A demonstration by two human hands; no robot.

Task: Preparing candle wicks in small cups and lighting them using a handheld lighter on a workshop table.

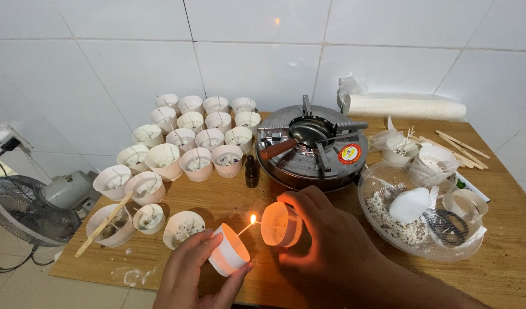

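My left hand (191, 269) grips a small white paper cup (228, 252), tilted toward the right at the table's front edge. A thin stick (246, 226) juts from it with a small flame (252, 218) at its tip. My right hand (326, 240) holds a second paper cup (280, 224) on its side, its open mouth facing the flame and glowing orange. The two cups are a little apart, with the flame between them.
Several white paper cups with wicks (197, 140) crowd the wooden table's (503, 252) left half. A small dark bottle (251, 171) stands by a round metal stove with a small pot (311, 146). A plastic bowl of wax bits (420, 214), stacked cups (403, 107), wooden sticks (460, 146) sit right. A fan (22, 212) stands left.
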